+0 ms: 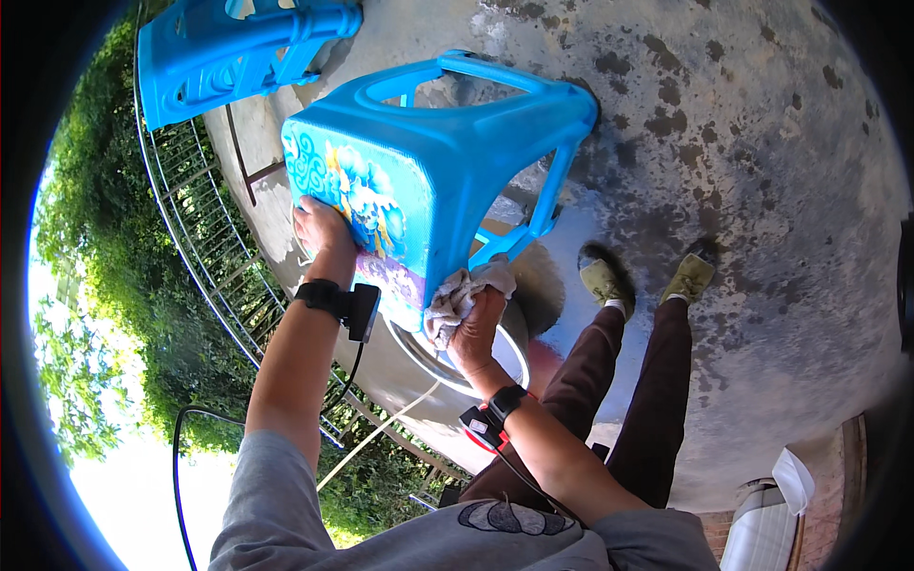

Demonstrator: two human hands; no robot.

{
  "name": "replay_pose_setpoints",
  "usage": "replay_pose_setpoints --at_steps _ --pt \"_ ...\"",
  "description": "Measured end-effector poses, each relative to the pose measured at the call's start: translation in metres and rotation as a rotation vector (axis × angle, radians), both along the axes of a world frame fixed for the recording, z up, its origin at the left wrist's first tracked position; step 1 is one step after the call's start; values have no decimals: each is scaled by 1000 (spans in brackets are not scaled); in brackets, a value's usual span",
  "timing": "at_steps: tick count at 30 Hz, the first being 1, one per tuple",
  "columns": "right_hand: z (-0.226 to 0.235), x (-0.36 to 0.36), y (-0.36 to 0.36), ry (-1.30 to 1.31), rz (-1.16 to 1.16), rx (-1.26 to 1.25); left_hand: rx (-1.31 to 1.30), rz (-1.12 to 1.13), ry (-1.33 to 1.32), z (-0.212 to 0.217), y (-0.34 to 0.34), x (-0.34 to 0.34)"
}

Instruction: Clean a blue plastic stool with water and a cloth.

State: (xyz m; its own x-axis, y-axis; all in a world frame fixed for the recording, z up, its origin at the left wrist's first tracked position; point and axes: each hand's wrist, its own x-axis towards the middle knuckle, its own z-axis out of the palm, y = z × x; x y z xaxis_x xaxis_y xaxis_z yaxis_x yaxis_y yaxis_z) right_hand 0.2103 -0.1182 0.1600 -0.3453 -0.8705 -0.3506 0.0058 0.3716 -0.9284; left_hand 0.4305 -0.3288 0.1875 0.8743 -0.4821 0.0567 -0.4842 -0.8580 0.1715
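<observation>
A blue plastic stool (pixel 476 133) is tilted on its side in front of me, its flower-patterned seat (pixel 367 195) facing my arms and its legs pointing away to the right. My left hand (pixel 324 230) is closed on the near left edge of the seat; part of its fingers is hidden. In my right hand (pixel 479 333) a crumpled greyish-white cloth (pixel 455 303) is pressed against the seat's lower right corner. Below the stool stands a pale round bucket (pixel 522 357), partly covered by the stool and my right hand.
Another blue plastic stool (pixel 224 57) lies at the upper left. A metal railing (pixel 205 205) with green bushes runs along the left. Dark wet spots mark the concrete floor (pixel 781 238). A thin pale stick (pixel 376 433) leans by the bucket. At the lower right is a white object (pixel 762 533).
</observation>
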Motion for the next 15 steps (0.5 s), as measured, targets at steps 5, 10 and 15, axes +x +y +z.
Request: replay_pose_setpoints --at_steps 5,10,15 --pt "13 -5 -38 139 16 -171 -71 19 45 -11 11 3" --pt "7 -21 -125 -86 -301 -159 -100 55 88 -12 10 23" --pt "-14 -29 -155 -730 -426 -187 -122 69 85 -10 10 41"
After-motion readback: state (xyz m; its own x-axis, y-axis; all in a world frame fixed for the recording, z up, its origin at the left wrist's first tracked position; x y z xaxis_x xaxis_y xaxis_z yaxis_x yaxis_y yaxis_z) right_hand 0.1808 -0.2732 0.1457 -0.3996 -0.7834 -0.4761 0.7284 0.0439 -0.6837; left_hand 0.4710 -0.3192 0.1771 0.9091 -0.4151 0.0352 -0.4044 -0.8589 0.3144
